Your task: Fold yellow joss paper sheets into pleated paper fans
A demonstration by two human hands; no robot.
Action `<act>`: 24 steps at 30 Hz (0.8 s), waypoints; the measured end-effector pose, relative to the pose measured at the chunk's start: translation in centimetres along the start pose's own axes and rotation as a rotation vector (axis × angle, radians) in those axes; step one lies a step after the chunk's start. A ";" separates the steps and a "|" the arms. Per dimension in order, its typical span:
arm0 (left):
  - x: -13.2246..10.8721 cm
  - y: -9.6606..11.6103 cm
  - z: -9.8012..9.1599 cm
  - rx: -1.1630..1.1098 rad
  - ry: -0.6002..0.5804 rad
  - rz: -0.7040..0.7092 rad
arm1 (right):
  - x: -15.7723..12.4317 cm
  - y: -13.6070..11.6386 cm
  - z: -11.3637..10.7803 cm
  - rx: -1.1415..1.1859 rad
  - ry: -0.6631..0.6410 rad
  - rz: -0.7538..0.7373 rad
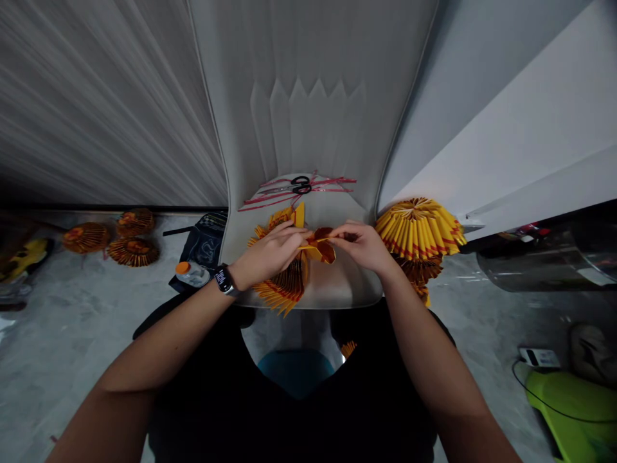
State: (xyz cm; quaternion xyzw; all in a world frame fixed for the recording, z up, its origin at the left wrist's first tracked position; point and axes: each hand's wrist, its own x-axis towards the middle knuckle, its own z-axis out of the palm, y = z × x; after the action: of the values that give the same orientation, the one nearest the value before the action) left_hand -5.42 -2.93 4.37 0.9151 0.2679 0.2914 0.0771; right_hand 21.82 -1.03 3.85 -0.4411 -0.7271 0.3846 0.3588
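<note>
On the grey chair seat lies a pleated yellow-and-red paper ornament, fanned out in folds. My left hand, with a watch on its wrist, is closed over its upper part and partly hides it. From that hand an orange-yellow curled paper piece sticks out to the right. My right hand pinches the tip of this piece between thumb and fingers. Just beyond the ornament are scissors with black handles, lying across several red ribbon strips.
Finished-looking pleated yellow ornaments stack right of the seat. Several smaller ones lie on the floor at left, near a bottle with an orange cap on a dark bag. A green stool stands at lower right.
</note>
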 end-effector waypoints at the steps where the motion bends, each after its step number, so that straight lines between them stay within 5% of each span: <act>1: 0.0 0.0 0.0 -0.005 -0.005 -0.005 | 0.0 -0.1 0.1 0.003 0.002 -0.001; 24: 0.6 0.4 -0.2 0.010 -0.035 -0.031 | -0.5 -1.3 2.0 -0.026 0.094 -0.074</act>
State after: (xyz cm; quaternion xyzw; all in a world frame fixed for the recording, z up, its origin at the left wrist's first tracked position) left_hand -4.96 -3.00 4.93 0.9161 0.2823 0.2729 0.0816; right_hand 19.83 -2.37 4.02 -0.4360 -0.7302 0.3404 0.4010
